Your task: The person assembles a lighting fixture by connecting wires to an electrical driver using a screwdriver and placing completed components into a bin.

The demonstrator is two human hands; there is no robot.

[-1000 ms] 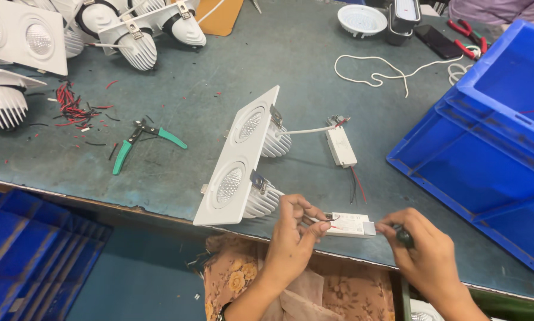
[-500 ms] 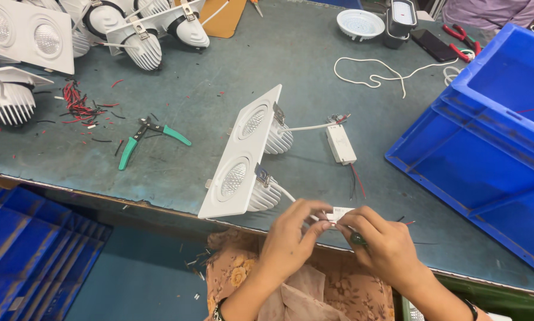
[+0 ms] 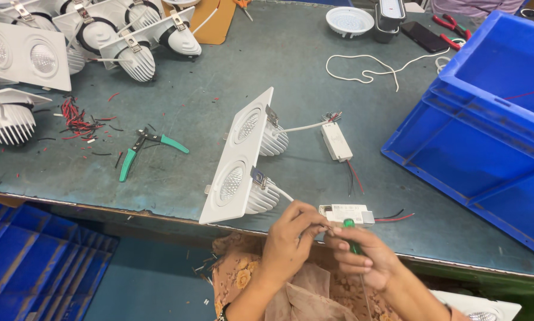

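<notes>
Our right hand grips a green-handled screwdriver, tip up toward the white driver box. Our left hand pinches its wire end. The box lies lengthwise left-right at the desk edge, beside the twin downlight.

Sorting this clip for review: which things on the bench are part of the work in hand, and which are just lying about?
In hand:
left hand pinching wires
right hand with green-handled screwdriver
small white driver box
twin white downlight

Lying about:
green-handled pliers
red wire scraps
blue crates
white cord
second driver box
finished lamps
</notes>
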